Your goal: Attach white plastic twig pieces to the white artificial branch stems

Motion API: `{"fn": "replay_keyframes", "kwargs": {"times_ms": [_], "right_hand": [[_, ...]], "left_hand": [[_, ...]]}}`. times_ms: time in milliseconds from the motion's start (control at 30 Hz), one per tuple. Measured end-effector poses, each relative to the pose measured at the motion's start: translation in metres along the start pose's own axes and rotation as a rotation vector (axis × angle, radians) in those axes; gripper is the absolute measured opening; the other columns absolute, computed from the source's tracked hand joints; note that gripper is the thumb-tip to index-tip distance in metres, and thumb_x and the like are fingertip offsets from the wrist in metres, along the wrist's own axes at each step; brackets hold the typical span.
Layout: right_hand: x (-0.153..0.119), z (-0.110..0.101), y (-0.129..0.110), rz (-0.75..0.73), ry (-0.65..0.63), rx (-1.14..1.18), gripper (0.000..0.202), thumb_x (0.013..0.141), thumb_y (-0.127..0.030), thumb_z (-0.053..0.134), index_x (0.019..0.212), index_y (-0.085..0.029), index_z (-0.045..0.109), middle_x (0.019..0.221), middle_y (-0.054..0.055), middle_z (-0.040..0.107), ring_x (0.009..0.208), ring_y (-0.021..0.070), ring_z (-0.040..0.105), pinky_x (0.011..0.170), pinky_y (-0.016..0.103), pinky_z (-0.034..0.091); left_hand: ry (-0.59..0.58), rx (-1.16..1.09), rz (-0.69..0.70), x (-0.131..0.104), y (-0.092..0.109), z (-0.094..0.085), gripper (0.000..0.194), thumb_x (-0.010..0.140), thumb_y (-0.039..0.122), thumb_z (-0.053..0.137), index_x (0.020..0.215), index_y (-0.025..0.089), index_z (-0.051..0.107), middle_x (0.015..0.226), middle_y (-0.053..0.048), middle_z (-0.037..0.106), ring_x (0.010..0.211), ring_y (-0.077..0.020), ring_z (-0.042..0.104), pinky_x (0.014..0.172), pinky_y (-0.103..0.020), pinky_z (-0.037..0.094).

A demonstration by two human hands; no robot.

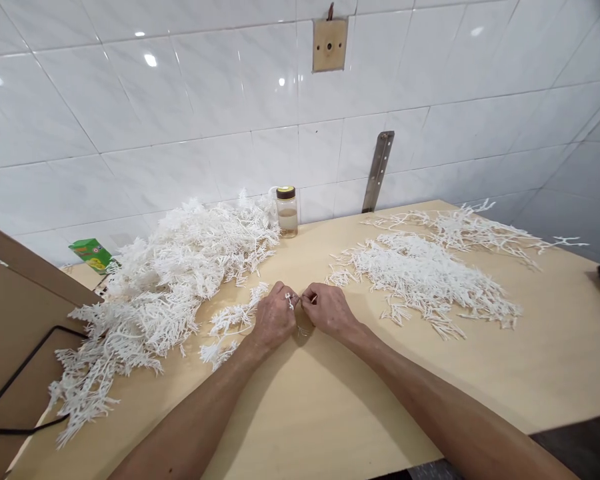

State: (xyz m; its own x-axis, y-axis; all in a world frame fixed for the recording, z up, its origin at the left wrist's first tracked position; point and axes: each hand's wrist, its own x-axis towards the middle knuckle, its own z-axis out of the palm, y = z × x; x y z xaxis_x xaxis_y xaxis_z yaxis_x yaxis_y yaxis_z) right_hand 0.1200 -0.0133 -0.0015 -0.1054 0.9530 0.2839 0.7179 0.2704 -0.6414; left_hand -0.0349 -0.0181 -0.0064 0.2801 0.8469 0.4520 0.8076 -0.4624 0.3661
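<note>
jar beyond both hands, white sprigs on either side

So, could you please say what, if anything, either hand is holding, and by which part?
The left hand holds a small white twig, its gripped part hidden from view; whether the right hand, close beside it, also grips is unclear.
</note>
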Motion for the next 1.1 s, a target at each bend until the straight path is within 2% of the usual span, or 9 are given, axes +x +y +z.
{"fn": "replay_keyframes", "kwargs": {"times_ms": [133,300,367,467,633,767,833,933,1100], "right_hand": [[0.001,-0.001,-0.003,0.070,0.039,0.003,0.015,0.080,-0.015,0.058,0.066,-0.019,0.061,0.067,0.002,0.067,0.064,0.0154,0.060,0.062,0.025,0.041],[-0.001,0.003,-0.002,-0.199,0.116,-0.181,0.016,0.088,-0.012,0.050,0.076,-0.017,0.060,0.081,0.007,0.066,0.070,0.0160,0.058,0.064,0.026,0.040],[0.000,0.005,0.001,-0.229,0.110,-0.191,0.016,0.090,-0.012,0.048,0.078,-0.017,0.059,0.081,0.007,0.065,0.070,0.0160,0.057,0.064,0.026,0.040],[0.007,0.001,0.013,-0.123,0.152,-0.207,0.015,0.088,-0.012,0.049,0.076,-0.017,0.057,0.078,0.006,0.064,0.069,0.0164,0.056,0.065,0.027,0.039],[0.022,-0.027,0.050,0.114,0.261,-0.247,0.015,0.082,-0.011,0.049,0.073,-0.018,0.057,0.074,0.006,0.064,0.071,0.0193,0.058,0.068,0.029,0.040],[0.021,-0.038,0.056,0.075,0.348,-0.213,0.022,0.081,-0.012,0.053,0.101,-0.014,0.062,0.104,0.013,0.066,0.077,0.0197,0.063,0.072,0.032,0.044],[0.017,-0.036,0.046,-0.050,0.285,-0.103,0.023,0.082,-0.017,0.056,0.104,-0.015,0.063,0.108,0.012,0.066,0.074,0.0172,0.064,0.073,0.031,0.047],[0.009,-0.029,0.026,-0.220,0.122,0.085,0.017,0.084,-0.024,0.060,0.099,-0.019,0.065,0.099,0.006,0.069,0.070,0.0146,0.064,0.071,0.029,0.049],[0.003,-0.018,0.012,-0.304,0.028,0.151,0.018,0.085,-0.030,0.065,0.099,-0.019,0.068,0.096,0.007,0.069,0.068,0.0140,0.062,0.074,0.031,0.050]], "left_hand": [[0.066,-0.094,0.003,0.003,0.002,0.003,0.016,0.089,0.014,0.047,0.079,0.019,0.059,0.082,-0.004,0.058,0.078,-0.0171,0.057,0.071,-0.029,0.043],[0.108,-0.187,0.009,0.005,0.003,0.001,0.019,0.088,0.014,0.048,0.072,0.019,0.057,0.077,-0.003,0.059,0.077,-0.0170,0.057,0.071,-0.029,0.043],[0.112,-0.224,0.000,0.005,0.003,-0.002,0.018,0.088,0.016,0.050,0.072,0.019,0.057,0.075,-0.003,0.059,0.075,-0.0164,0.057,0.070,-0.029,0.043],[0.124,-0.281,0.004,0.004,0.003,-0.005,0.015,0.087,0.018,0.053,0.073,0.019,0.059,0.076,-0.003,0.060,0.074,-0.0157,0.057,0.070,-0.028,0.044],[0.152,-0.368,-0.071,0.006,0.003,-0.005,0.016,0.085,0.023,0.056,0.070,0.019,0.060,0.071,-0.002,0.059,0.067,-0.0141,0.057,0.067,-0.027,0.044],[0.165,-0.443,-0.204,0.007,0.005,-0.004,0.017,0.083,0.028,0.058,0.070,0.018,0.062,0.069,-0.002,0.060,0.063,-0.0134,0.057,0.063,-0.026,0.043],[0.158,-0.474,-0.263,0.007,0.007,-0.005,0.019,0.082,0.030,0.059,0.068,0.017,0.063,0.068,-0.002,0.061,0.062,-0.0134,0.057,0.062,-0.025,0.043],[0.129,-0.522,-0.334,0.007,0.009,-0.008,0.021,0.081,0.031,0.059,0.066,0.017,0.064,0.064,-0.002,0.061,0.060,-0.0137,0.056,0.062,-0.026,0.042],[0.106,-0.532,-0.354,0.007,0.011,-0.009,0.019,0.080,0.030,0.058,0.067,0.017,0.065,0.064,-0.002,0.063,0.063,-0.0154,0.058,0.066,-0.027,0.043]]}}
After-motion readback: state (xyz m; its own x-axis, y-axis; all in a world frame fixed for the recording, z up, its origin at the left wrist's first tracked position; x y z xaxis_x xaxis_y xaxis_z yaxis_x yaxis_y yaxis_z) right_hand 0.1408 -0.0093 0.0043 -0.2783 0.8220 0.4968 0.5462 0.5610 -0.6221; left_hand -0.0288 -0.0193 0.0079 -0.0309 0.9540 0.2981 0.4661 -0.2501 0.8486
